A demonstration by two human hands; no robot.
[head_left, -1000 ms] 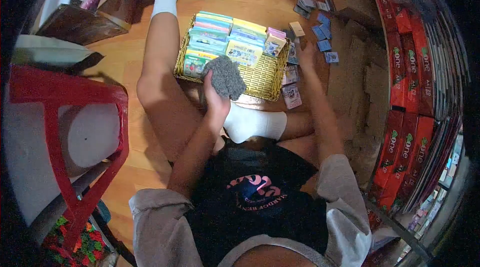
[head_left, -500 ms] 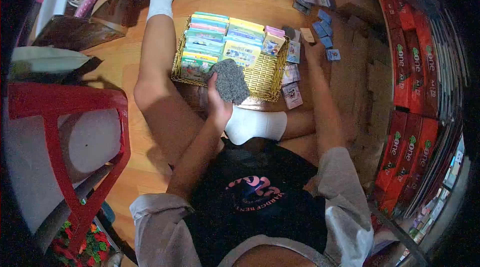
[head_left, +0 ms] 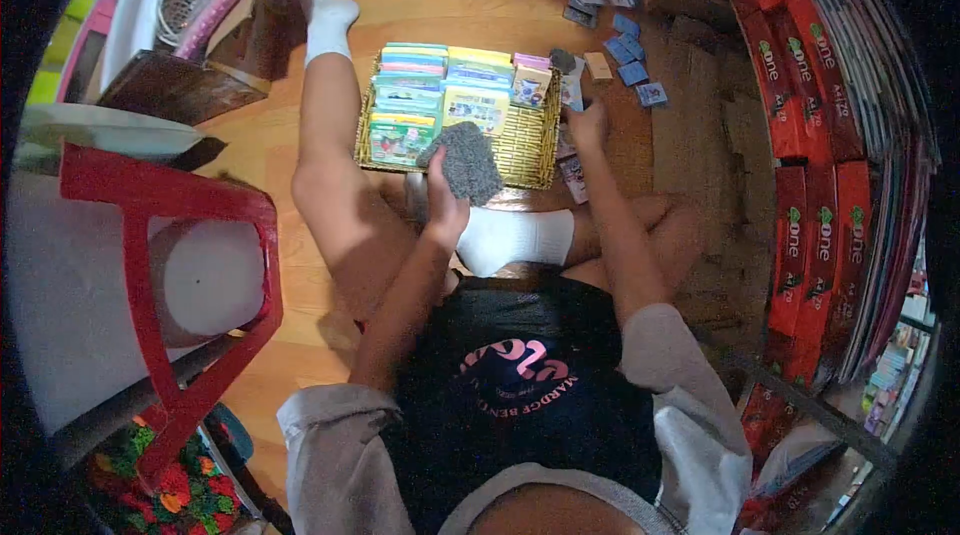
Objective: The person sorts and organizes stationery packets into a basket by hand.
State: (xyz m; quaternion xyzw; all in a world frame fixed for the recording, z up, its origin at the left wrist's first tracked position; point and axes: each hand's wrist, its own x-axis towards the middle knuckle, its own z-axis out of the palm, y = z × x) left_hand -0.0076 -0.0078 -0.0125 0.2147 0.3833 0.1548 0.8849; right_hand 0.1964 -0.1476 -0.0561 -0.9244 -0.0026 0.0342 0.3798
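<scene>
One small, pale printed pack [head_left: 572, 93] is lying on the wooden floor just outside the basket's far-right edge, its long axis running roughly from twelve to six o'clock. Clock directions here are centring on it, with twelve at the top of the view. The right hand [head_left: 590, 125] is much the nearer of the two, sitting at five o'clock with its fingertips meeting the pack's lower end. Those fingers are curling and partly hiding themselves, so whether they are gripping the pack or only touching it cannot be told.

At nine o'clock, the yellow woven basket [head_left: 528, 145] is holding rows of colourful flat packs, its near-right part showing bare weave. At eight, beyond that bare part, the left hand [head_left: 445, 205] is closing around a grey fuzzy cloth [head_left: 470, 165], the thumb pressing on top; the cloth is overlapping the basket's near rim in view.

Between one and two o'clock, a peach-coloured block [head_left: 597, 67] is resting near the pack, and blue packs [head_left: 630, 50] are lying scattered at two. Farther out at three, red A4 paper packs [head_left: 790, 115] are standing stacked.
</scene>
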